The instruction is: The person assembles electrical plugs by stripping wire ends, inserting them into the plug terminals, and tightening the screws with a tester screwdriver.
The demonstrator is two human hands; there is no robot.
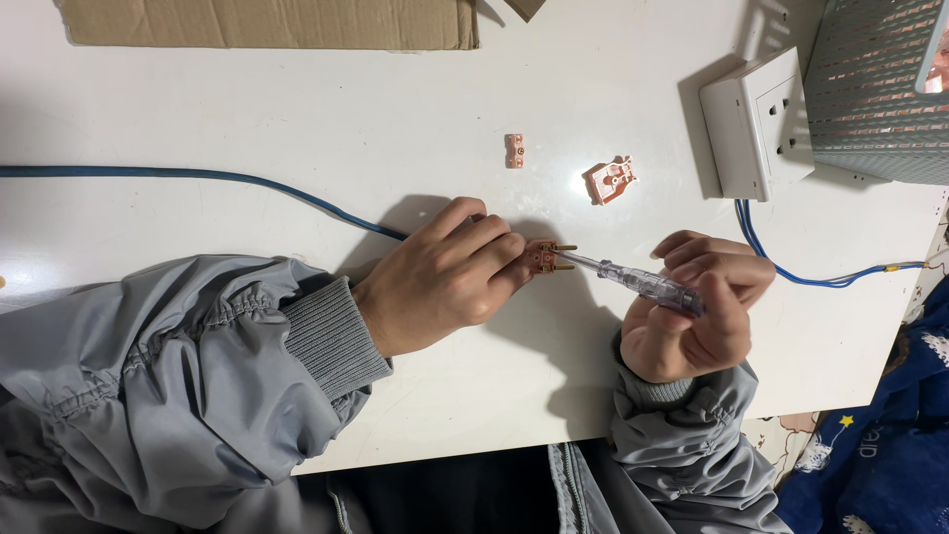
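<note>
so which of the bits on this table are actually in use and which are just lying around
In use:
- left hand holding the pink plug body with brass pins
- right hand holding the clear-handled screwdriver, tip at the plug
- blue cable running under the left hand

Lying about:
- small pink clamp piece
- pink plug cover
- white socket box
- cardboard
- mesh basket

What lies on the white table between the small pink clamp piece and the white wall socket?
In the head view, only the pink plastic plug cover lies between the small pink clamp piece and the white wall socket.
</note>
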